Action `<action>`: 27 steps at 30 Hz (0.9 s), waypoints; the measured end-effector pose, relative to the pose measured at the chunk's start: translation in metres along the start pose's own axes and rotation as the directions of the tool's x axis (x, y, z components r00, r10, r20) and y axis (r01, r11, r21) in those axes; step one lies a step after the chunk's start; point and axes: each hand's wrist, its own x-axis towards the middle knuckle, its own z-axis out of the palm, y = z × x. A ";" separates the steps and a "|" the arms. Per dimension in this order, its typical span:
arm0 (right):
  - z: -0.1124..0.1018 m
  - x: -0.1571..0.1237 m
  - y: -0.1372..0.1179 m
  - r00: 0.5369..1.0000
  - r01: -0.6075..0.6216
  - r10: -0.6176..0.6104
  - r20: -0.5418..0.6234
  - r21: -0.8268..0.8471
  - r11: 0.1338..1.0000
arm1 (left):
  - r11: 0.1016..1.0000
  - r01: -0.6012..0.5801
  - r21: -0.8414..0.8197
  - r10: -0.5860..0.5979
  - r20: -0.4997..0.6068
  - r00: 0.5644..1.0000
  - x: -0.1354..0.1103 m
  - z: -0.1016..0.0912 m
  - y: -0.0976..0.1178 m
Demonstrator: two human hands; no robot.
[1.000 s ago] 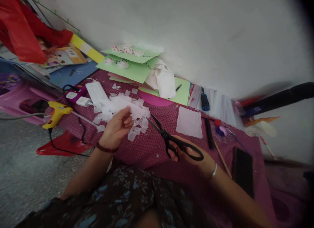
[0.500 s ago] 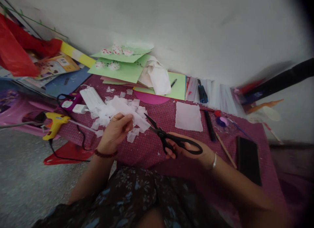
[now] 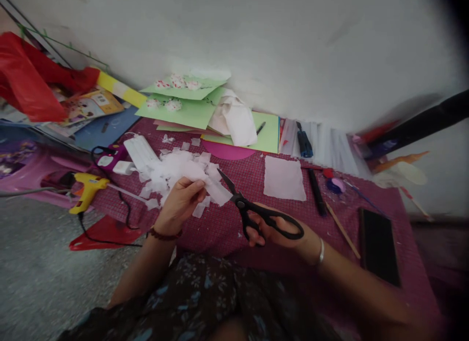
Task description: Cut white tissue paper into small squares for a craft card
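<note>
My left hand pinches a strip of white tissue paper above a pile of cut white paper squares. My right hand grips black scissors through the handle loops. The blades point up and left, with the paper strip right at them. Both hands hover over a magenta checked cloth on the floor.
A yellow glue gun with a black cord lies at the left. A white paper square, black pen, wooden stick and black phone lie to the right. Green card sheets and crumpled white tissue sit by the wall.
The scissors have moved left and closed in on the paper strip held in my left hand. The camera view shifted slightly.
</note>
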 end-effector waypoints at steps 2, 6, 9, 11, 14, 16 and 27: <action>0.005 -0.001 -0.001 0.999 -0.002 0.000 -0.053 -0.043 0.999 | 1.000 0.003 -0.006 -0.003 -0.010 1.000 0.001 -0.001 -0.001; 0.017 -0.001 -0.006 0.994 -0.029 0.017 -0.110 -0.106 0.994 | 1.000 0.017 -0.012 -0.018 -0.046 0.999 0.002 -0.001 0.000; 0.019 0.000 -0.005 0.995 -0.058 0.046 -0.093 -0.129 0.990 | 0.999 0.027 -0.028 -0.029 -0.069 0.997 0.001 0.002 0.001; 0.017 0.000 -0.001 0.995 -0.083 0.075 -0.068 -0.132 0.988 | 0.998 0.033 -0.045 -0.036 -0.054 0.998 0.000 0.005 0.001; 0.010 0.001 0.008 0.993 -0.113 0.111 -0.036 -0.063 0.992 | 0.998 0.031 -0.062 -0.033 -0.032 0.999 0.000 0.007 0.001; 0.007 0.000 0.013 0.992 -0.122 0.122 -0.032 -0.005 0.992 | 0.998 0.023 -0.053 -0.024 -0.021 0.999 0.001 0.008 0.000; 0.012 0.008 0.015 0.996 -0.078 0.083 -0.022 0.171 0.982 | 0.999 -0.044 0.003 0.044 0.091 0.995 -0.002 0.011 -0.020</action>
